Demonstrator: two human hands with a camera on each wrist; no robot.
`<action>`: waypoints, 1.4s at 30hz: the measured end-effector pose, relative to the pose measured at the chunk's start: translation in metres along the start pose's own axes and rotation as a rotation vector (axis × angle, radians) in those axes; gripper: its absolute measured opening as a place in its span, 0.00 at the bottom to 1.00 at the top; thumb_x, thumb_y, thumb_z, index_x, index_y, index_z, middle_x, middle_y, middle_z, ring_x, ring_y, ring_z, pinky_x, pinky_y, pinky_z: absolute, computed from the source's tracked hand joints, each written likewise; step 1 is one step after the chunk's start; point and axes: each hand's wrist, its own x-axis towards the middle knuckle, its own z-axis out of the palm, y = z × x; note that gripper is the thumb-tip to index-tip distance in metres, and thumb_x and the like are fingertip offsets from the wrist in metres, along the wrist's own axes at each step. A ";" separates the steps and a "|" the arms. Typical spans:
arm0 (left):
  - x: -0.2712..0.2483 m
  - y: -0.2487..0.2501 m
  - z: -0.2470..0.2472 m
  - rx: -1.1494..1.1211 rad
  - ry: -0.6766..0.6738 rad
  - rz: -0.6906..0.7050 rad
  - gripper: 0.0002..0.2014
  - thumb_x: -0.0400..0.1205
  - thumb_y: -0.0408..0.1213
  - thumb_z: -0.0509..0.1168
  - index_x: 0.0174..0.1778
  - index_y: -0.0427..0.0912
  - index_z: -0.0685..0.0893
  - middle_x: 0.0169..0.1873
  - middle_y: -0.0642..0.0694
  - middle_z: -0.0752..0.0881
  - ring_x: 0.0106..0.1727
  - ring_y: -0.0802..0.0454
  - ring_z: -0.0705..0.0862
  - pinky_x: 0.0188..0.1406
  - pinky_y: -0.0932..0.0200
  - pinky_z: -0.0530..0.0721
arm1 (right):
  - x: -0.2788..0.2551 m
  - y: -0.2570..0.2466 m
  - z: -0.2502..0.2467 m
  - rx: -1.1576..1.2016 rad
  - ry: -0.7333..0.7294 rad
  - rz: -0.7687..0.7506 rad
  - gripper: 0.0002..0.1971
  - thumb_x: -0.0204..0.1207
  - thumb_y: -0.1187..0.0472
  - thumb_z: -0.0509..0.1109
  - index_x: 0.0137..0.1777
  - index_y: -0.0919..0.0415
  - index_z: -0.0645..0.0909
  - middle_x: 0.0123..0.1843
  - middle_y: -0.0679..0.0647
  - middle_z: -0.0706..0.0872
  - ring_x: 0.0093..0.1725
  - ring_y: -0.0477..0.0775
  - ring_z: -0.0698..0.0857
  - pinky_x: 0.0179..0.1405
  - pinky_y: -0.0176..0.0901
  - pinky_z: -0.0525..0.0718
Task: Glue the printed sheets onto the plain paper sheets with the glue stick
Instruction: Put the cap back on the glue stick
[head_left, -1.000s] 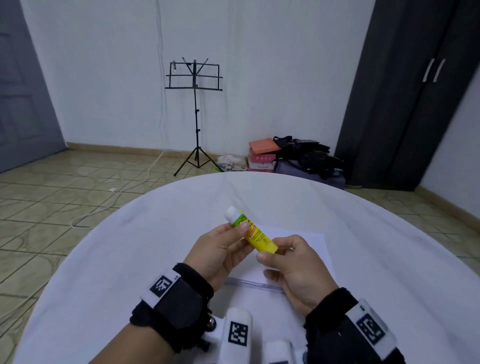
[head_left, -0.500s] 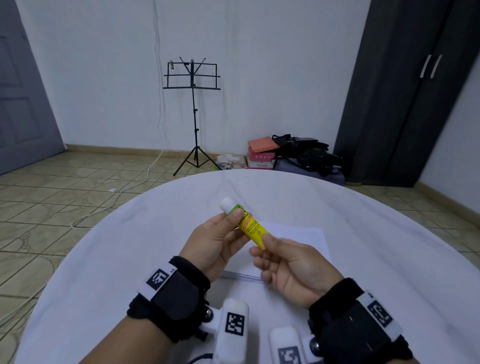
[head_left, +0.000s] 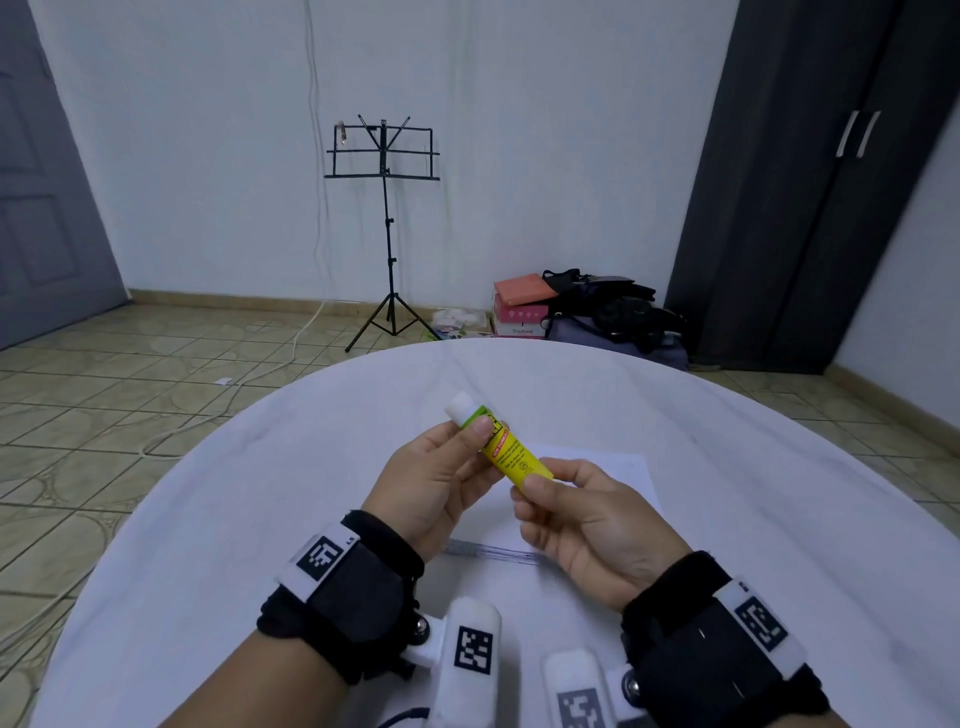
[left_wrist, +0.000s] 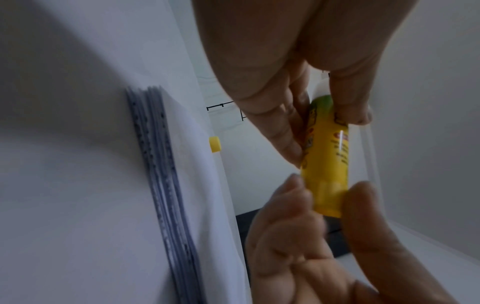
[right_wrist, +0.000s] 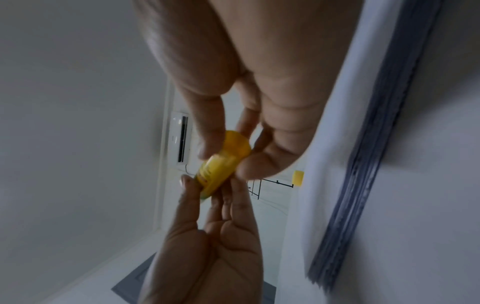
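A round worktop (head_left: 779, 493) covered in white cloth fills the lower part of the head view, with a tiled floor and a white wall behind it. A black music stand (head_left: 384, 208) is seen against the wall, and a dark wardrobe (head_left: 810, 182) stands at the right, both well apart from the work.

On the worktop, under the hands, a stack of paper sheets (head_left: 623, 467) lies flat. In the left wrist view the stack's edge (left_wrist: 161, 174) shows many layers with dark print marks, so printed and plain sheets are probably kept together, within easy reach. No sheet appears to be glued yet.

The glue stick (head_left: 506, 449), yellow with a green band, is held above the sheets, tilted with its white glue end pointing up and away. It is raised, it seems, so that both hands can work it freely.

The left hand (head_left: 436, 483) is closed around the upper barrel, thumb against fingertips, most likely to hold it steady. The right hand (head_left: 587, 514) pinches the bottom end between thumb and fingers, as would be done to twist the base and wind the glue out.

A small yellow cap (left_wrist: 215, 144) rests on the worktop beyond the sheets, set aside because the stick is open.
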 end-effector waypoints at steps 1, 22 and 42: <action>-0.001 0.000 0.001 0.001 -0.007 0.000 0.13 0.71 0.37 0.68 0.48 0.34 0.85 0.46 0.41 0.88 0.43 0.51 0.89 0.42 0.62 0.88 | 0.000 0.001 -0.001 0.015 0.016 -0.024 0.14 0.68 0.76 0.71 0.51 0.65 0.75 0.36 0.64 0.83 0.28 0.53 0.82 0.25 0.40 0.83; -0.001 0.002 0.000 -0.036 0.013 0.037 0.11 0.71 0.37 0.67 0.46 0.36 0.84 0.50 0.38 0.87 0.52 0.47 0.87 0.52 0.58 0.88 | -0.001 -0.002 -0.001 -0.068 0.008 0.076 0.16 0.78 0.51 0.65 0.47 0.66 0.81 0.33 0.59 0.88 0.24 0.49 0.82 0.20 0.35 0.76; 0.001 -0.002 -0.004 -0.058 0.017 0.032 0.10 0.71 0.37 0.67 0.45 0.36 0.84 0.48 0.39 0.87 0.46 0.51 0.89 0.49 0.60 0.88 | -0.001 0.004 0.002 -0.101 0.082 -0.017 0.07 0.73 0.60 0.72 0.49 0.58 0.81 0.38 0.57 0.87 0.32 0.51 0.81 0.26 0.40 0.74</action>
